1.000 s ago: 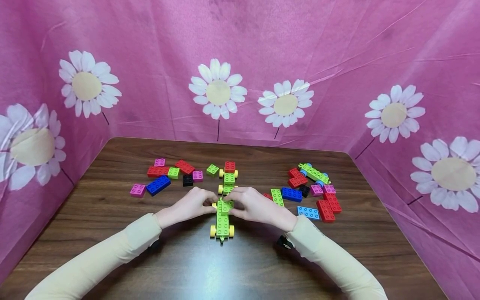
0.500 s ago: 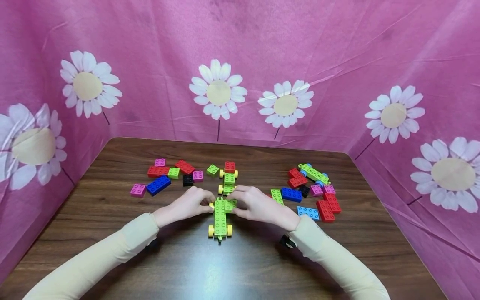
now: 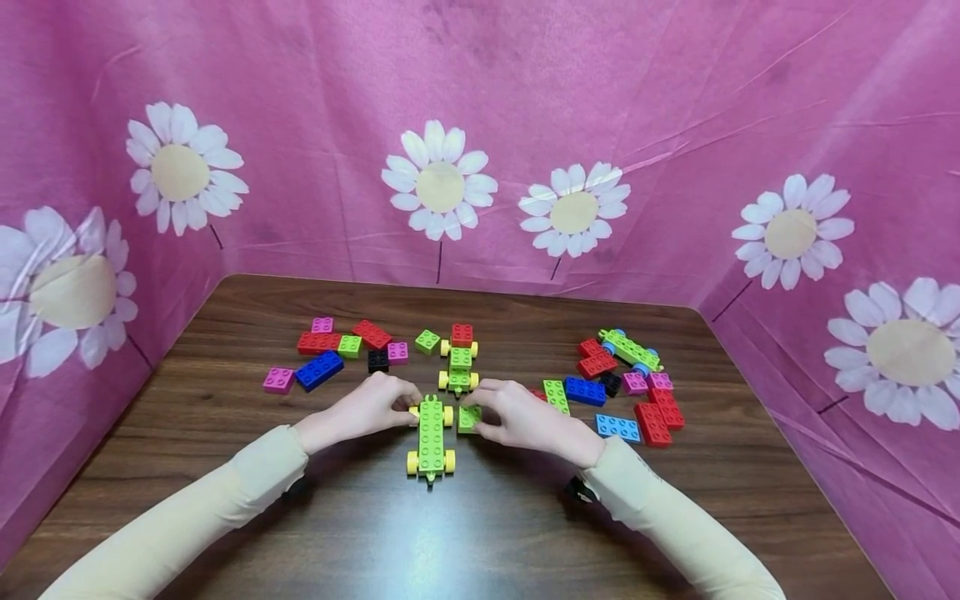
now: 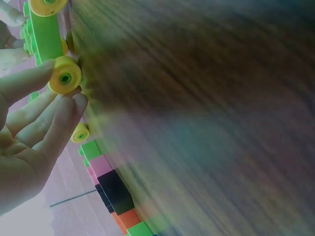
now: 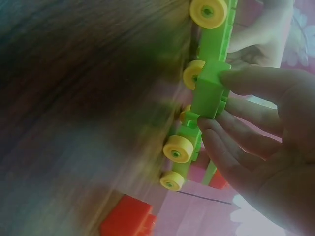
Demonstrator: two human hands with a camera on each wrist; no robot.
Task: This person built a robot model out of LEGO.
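My left hand [image 3: 365, 408] pinches a yellow wheel [image 4: 65, 74] of a long lime-green wheeled toy base [image 3: 431, 437]. The studs on top of the base are bare. To its right, my right hand [image 3: 517, 417] holds a square lime-green brick [image 5: 209, 91] between thumb and fingers, a small gap away from the base. Just beyond stands a shorter wheeled toy car [image 3: 459, 375] with yellow wheels. A red brick [image 3: 462, 335] sits at its far end.
Loose bricks lie at the left, among them a blue brick [image 3: 319, 370] and a pink one [image 3: 279, 381]. On the right are a light blue brick [image 3: 618, 427], several red bricks and a green base with blue wheels [image 3: 632, 352]. A flowered pink cloth surrounds the table.
The green brick, earlier over the base's far end, has moved right off it in my right hand. My left hand has drawn the long base slightly left, out of line with the farther car.
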